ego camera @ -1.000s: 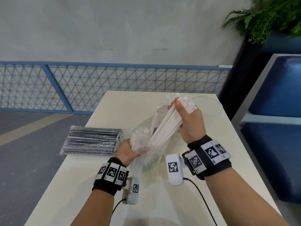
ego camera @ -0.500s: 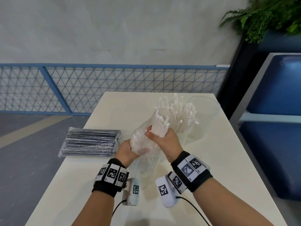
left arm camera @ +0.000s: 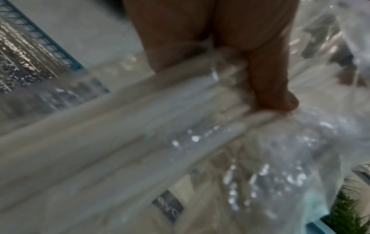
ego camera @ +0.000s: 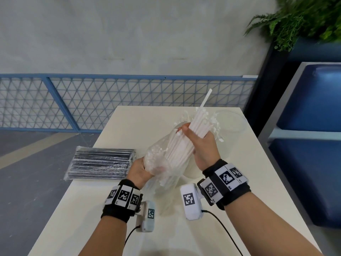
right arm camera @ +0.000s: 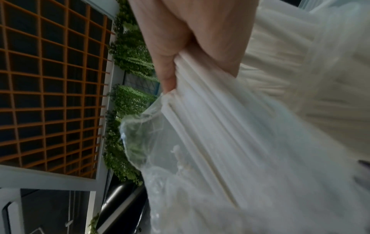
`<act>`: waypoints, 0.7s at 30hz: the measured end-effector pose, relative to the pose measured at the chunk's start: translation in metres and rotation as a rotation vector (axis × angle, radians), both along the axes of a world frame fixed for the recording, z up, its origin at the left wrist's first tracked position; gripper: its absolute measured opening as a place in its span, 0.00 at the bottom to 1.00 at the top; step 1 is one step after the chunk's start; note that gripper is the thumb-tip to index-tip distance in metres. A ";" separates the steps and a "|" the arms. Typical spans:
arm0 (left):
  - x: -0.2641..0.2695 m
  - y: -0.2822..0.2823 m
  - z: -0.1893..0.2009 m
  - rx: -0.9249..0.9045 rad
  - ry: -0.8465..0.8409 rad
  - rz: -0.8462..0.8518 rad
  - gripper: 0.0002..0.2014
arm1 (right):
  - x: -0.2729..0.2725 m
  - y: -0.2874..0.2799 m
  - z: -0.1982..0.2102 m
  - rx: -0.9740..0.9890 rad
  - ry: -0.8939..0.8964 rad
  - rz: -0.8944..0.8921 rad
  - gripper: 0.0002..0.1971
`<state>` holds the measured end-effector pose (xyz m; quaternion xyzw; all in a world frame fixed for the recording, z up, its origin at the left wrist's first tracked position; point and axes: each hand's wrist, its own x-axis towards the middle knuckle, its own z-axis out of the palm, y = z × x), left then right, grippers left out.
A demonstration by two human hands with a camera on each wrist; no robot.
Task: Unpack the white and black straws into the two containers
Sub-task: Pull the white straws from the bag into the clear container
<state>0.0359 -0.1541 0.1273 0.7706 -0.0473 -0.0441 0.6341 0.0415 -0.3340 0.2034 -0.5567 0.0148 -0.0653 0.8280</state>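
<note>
My right hand [ego camera: 198,143] grips a bundle of white straws [ego camera: 181,147] near their upper ends, tilted up and to the right. One straw sticks out above the rest. The lower part of the bundle sits in a clear plastic bag [ego camera: 158,163], and my left hand [ego camera: 139,169] holds the bag's crumpled lower end. In the left wrist view my fingers [left arm camera: 266,82] curl round the bag [left arm camera: 280,150] and straws [left arm camera: 120,126]. The right wrist view shows my thumb [right arm camera: 166,68] on the straws [right arm camera: 230,126]. A sealed pack of black straws [ego camera: 102,163] lies flat at the table's left edge. A clear container [ego camera: 231,121] stands at the far right.
The white table [ego camera: 129,228] is narrow, with its left and right edges close to my arms. A blue mesh fence [ego camera: 92,100] runs behind it. A blue cushioned bench [ego camera: 311,145] and a plant [ego camera: 304,17] stand to the right.
My right hand dropped down the bundle to near the bag's mouth, then rose again with the straws, drawing them further out of the bag. My left hand kept its hold on the bag.
</note>
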 end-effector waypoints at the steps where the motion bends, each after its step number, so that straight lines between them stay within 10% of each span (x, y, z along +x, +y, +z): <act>1: 0.000 -0.001 0.000 0.006 -0.004 0.015 0.14 | -0.002 0.000 -0.003 -0.013 0.019 0.056 0.04; 8: 0.002 -0.003 0.001 0.098 -0.025 -0.050 0.10 | -0.018 0.017 -0.030 -0.237 0.150 0.142 0.08; 21: 0.010 -0.003 -0.002 -0.119 0.053 0.033 0.16 | 0.003 -0.020 0.024 0.297 0.037 -0.177 0.05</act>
